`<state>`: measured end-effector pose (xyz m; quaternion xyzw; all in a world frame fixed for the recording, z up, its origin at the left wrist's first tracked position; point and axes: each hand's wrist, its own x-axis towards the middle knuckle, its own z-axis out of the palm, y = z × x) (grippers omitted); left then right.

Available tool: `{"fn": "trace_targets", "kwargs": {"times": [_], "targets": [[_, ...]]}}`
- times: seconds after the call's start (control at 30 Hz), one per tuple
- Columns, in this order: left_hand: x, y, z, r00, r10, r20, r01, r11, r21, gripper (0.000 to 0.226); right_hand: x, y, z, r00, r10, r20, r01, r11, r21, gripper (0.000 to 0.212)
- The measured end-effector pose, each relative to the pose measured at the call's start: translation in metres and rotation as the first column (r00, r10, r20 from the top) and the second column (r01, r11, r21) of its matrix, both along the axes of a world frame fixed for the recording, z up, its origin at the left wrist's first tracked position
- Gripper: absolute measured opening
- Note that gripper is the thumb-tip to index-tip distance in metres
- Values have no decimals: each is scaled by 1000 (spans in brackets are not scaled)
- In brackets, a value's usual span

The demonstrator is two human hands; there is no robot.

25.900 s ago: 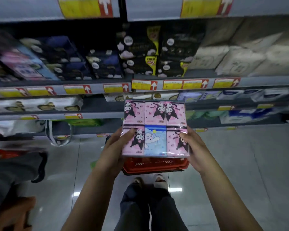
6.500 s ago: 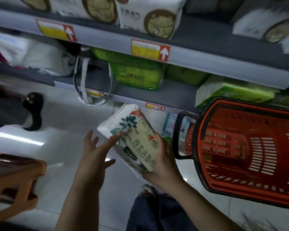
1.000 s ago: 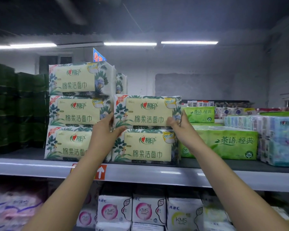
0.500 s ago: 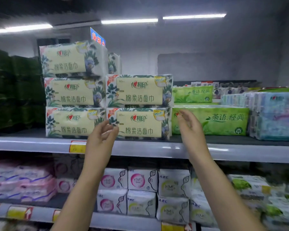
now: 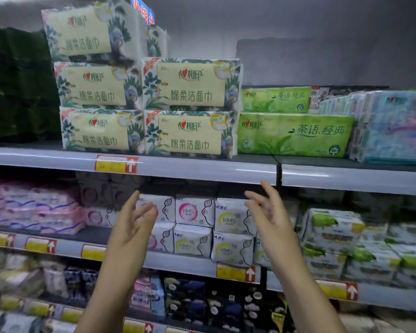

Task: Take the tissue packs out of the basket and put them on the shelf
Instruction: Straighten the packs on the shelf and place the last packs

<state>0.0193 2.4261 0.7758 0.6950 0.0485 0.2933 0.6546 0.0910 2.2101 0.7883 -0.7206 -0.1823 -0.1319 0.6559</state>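
Overhead, glossy rectangular tissue packs

Tissue packs: glossy printed plastic film, slightly wrinkled. Shelf edge: smooth grey strip with sheen.

The tissue packs are cream yellow, framed with dark green and blue leaves, with a red heart logo. The green packs carry pale leaf patterns. The shelf has a grey edge, and its price tags are yellow and red with white arrows. The lower packs are white with pink circles.
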Motion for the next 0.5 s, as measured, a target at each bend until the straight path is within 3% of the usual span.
{"fn": "trace_targets", "kwargs": {"times": [0.3,0.5], "targets": [[-19,1,-33,994,45,-101,-49,998,-37,37,-17,3,-42,987,52,-152,-50,999,21,43],[-34,9,-40,990,35,-140,-40,999,-29,31,-36,10,-59,973,5,-232,6,999,49,33]]}}
